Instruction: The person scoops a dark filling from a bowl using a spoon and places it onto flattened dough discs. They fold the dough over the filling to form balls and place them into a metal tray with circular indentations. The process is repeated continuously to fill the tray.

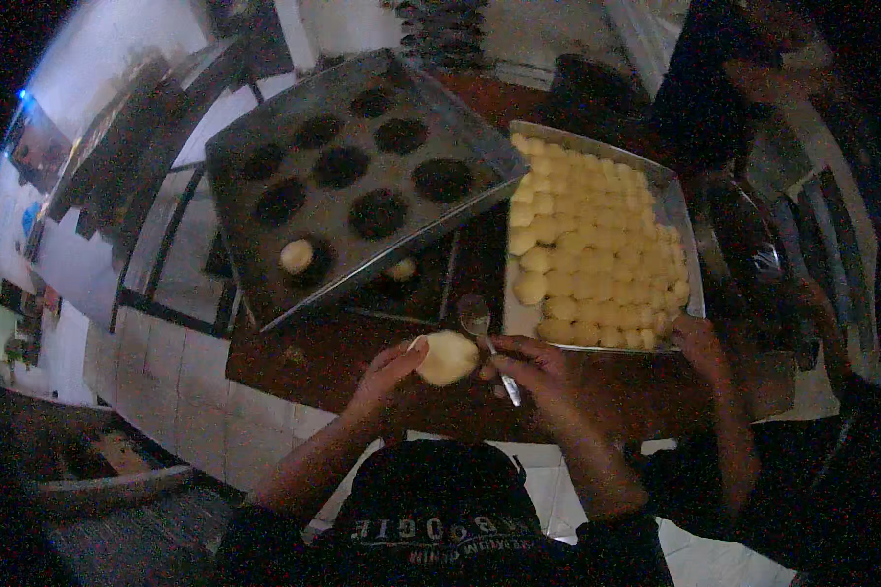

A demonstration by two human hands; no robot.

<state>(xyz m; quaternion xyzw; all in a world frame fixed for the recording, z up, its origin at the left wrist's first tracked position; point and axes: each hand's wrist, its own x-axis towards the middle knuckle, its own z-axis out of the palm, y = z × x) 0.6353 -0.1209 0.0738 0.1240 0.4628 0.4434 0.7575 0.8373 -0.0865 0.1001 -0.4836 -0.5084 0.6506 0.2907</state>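
A flattened round of pale dough is held at its left edge by my left hand, thumb on top. My right hand grips the handle of a metal spoon, whose bowl points away from me, just right of the dough. Whether the right fingers also touch the dough I cannot tell. Beyond my left hand, a tilted metal tray carries dark round patches and one pale dough ball near its close corner. To the right, a rectangular metal pan holds many closely packed dough pieces.
Another person's hand touches the near right corner of the pan. Under the tilted tray, another dark tray with a pale dough piece partly shows. Everything rests on a brown table. A dark round container stands at the back.
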